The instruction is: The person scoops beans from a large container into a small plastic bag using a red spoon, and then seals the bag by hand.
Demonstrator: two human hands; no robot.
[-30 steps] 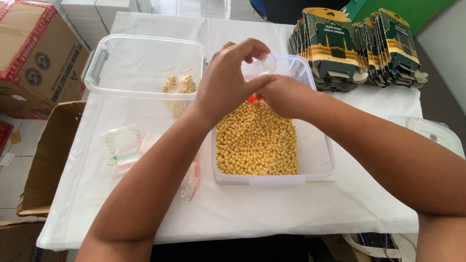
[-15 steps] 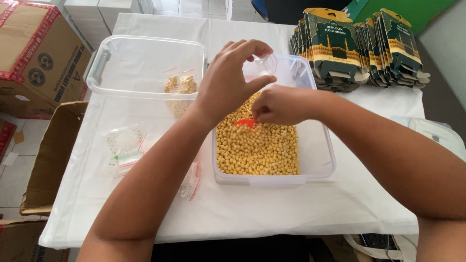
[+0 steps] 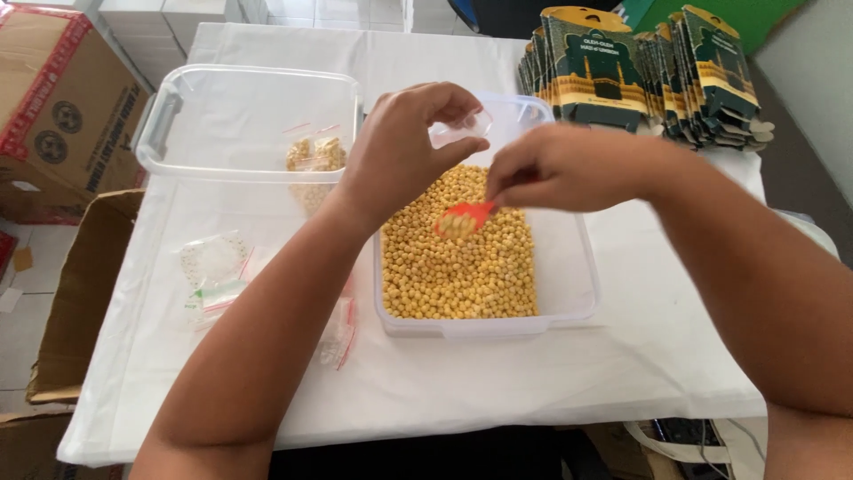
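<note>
My left hand (image 3: 404,151) pinches a small clear plastic bag (image 3: 462,127) above a clear plastic tub (image 3: 569,293) full of yellow chickpeas (image 3: 458,267). My right hand (image 3: 555,167) holds a small red scoop (image 3: 462,218) loaded with chickpeas, lifted just above the pile and just below the bag. Both hands hover over the far half of the tub.
A second clear tub (image 3: 178,116) at the left back holds one filled small bag (image 3: 313,156). Empty small zip bags (image 3: 213,271) lie on the white tablecloth at left. Stacked dark printed pouches (image 3: 640,71) stand at the back right. Cardboard boxes (image 3: 53,116) sit beside the table's left edge.
My right hand dipped into the chickpeas and has come up to the right with the red scoop filled. My left hand kept the clear bag in place.
</note>
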